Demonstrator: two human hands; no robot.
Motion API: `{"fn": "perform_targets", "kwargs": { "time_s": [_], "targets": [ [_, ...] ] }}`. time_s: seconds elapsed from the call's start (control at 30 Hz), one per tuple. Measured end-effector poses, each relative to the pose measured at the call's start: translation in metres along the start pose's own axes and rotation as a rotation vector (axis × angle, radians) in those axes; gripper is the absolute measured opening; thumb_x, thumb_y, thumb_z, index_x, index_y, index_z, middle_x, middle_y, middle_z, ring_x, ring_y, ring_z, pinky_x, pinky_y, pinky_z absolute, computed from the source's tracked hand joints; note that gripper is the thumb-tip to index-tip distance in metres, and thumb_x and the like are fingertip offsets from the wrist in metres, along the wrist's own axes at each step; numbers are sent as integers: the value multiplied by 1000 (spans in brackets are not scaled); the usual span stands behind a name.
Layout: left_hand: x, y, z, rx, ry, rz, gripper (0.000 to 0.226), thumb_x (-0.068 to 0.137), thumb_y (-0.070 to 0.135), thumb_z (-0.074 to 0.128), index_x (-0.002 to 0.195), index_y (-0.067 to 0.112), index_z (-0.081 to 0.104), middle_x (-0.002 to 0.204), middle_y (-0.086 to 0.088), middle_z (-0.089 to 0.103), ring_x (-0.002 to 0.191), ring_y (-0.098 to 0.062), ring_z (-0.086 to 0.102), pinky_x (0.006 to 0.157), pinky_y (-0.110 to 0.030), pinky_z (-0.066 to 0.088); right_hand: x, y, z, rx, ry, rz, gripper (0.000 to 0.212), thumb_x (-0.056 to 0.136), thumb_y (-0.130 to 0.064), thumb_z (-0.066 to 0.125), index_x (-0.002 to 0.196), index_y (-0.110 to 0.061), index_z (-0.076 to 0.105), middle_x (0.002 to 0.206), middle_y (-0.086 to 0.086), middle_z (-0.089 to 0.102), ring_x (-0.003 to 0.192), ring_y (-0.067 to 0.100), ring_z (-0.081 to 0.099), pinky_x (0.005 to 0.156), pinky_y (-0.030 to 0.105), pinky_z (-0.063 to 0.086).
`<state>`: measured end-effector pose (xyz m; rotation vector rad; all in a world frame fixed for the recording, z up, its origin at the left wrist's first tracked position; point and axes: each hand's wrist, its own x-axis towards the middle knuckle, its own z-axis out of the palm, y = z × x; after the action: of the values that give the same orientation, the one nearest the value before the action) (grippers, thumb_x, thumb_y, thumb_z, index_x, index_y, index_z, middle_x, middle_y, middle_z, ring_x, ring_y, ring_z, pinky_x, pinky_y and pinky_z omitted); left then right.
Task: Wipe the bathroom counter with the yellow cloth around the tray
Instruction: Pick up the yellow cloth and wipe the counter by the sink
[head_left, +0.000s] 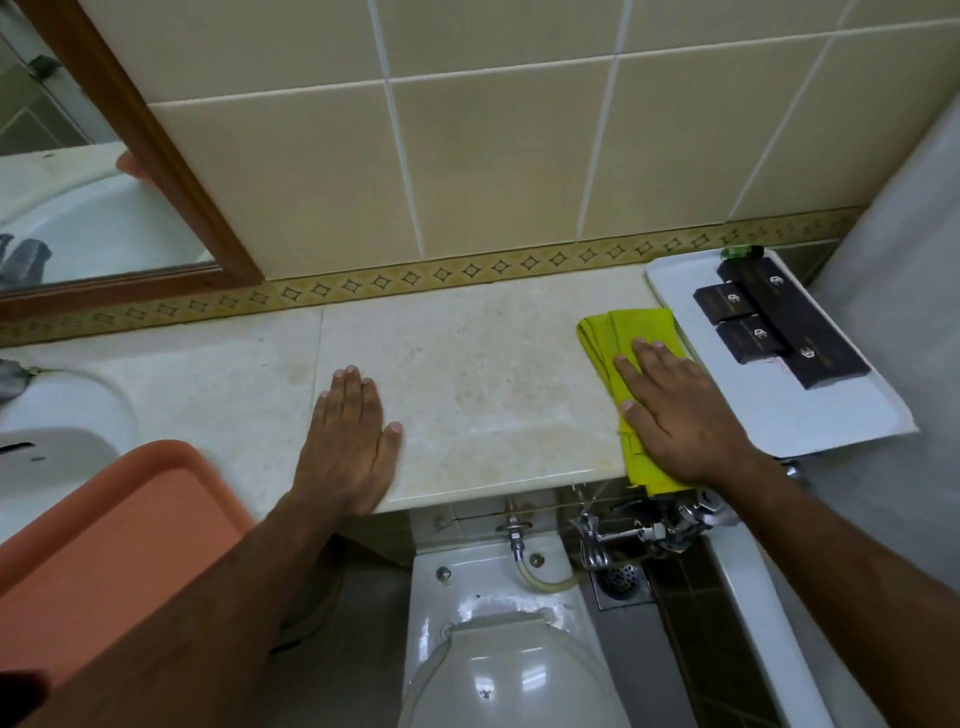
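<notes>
- Up close at the pale, mottled stone bathroom counter (467, 374), a person leans over with both bare arms stretched forward.
- Their right hand (675, 410) lies flat with fingers spread, palm pressing down on the folded yellow cloth (618, 338); it grips nothing, simply pinning the fabric to the stone.
- That cloth sits at the counter's right end, its near edge hanging over the front lip and its right side just beside, possibly touching, the white rectangular plastic tray (675, 291).
- On the tray rest several small dark brown toiletry boxes (779, 322) with pale logos, packed close together, and a small green-capped item (740, 253) stands at the tray's far edge by the wall.
- The left hand (348, 436) is open and empty, fingers together, planted palm-down on bare stone near the front edge, well apart from the cloth.
- A wood-framed mirror (104, 182) hangs over beige wall tiles (493, 156) with a diamond-patterned border strip.
- Below the counter are a white toilet (509, 670), chrome taps (623, 535) and a metal floor drain (621, 577).
- An orange plastic lid or bin (114, 525) fills the lower left, beside a white washbasin (57, 415).
</notes>
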<state>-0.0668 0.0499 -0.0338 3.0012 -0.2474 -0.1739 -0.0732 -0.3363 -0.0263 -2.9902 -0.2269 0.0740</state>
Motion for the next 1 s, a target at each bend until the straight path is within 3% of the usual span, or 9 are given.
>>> {"fn": "perform_targets", "kwargs": {
  "time_s": [0.13, 0.23, 0.43, 0.57, 0.67, 0.83, 1.0],
  "targets": [
    [1, 1, 1, -17, 43, -8, 74, 95, 49, 9, 153, 4, 2, 162, -15, -6, 150, -26, -6, 120, -39, -3, -4, -36, 7, -8, 66, 182, 65, 94, -43, 24, 151, -14, 33, 161, 18, 25, 148, 35, 20, 118, 52, 22],
    [2, 0, 1, -28, 46, -9, 74, 94, 49, 9, 153, 4, 4, 163, -16, -5, 150, -26, -5, 120, -39, -2, -9, -83, 17, -14, 67, 209, 65, 95, -44, 26, 151, -13, 30, 161, 20, 24, 148, 38, 20, 118, 54, 22],
    [-11, 7, -25, 13, 75, -22, 76, 93, 46, 12, 152, -1, 7, 162, -21, -1, 150, -30, -3, 122, -42, 0, 16, -180, 26, 26, 29, -9, 65, 94, -46, 27, 152, -15, 29, 162, 17, 22, 149, 37, 15, 119, 55, 17],
    [-38, -37, -55, -5, 164, -168, 71, 98, 45, 15, 151, 0, 5, 161, -21, -1, 150, -32, -2, 121, -44, 2, 37, -208, 28, 4, 8, -82, 66, 94, -46, 27, 152, -14, 29, 162, 17, 22, 149, 37, 15, 119, 54, 16],
    [-71, -85, -70, -26, 144, -316, 70, 99, 44, 18, 150, -3, 8, 160, -26, 2, 149, -36, 1, 121, -48, 5, 55, -237, 32, 5, -5, -151, 66, 94, -47, 26, 152, -15, 28, 163, 17, 21, 149, 38, 14, 119, 55, 16],
    [-114, -110, -45, 19, 84, -402, 73, 96, 41, 10, 147, -10, 18, 157, -33, 11, 147, -43, 9, 121, -52, 7, 81, -311, 42, -9, -6, -296, 65, 96, -46, 30, 152, -14, 28, 163, 17, 20, 149, 37, 15, 120, 54, 15],
    [-113, -111, -27, 38, 156, -406, 78, 89, 41, 12, 146, -11, 23, 156, -32, 16, 146, -43, 13, 120, -52, 9, 77, -356, 52, -19, -19, -529, 62, 98, -44, 31, 152, -16, 28, 164, 13, 20, 150, 34, 14, 120, 52, 14]
  ]
}}
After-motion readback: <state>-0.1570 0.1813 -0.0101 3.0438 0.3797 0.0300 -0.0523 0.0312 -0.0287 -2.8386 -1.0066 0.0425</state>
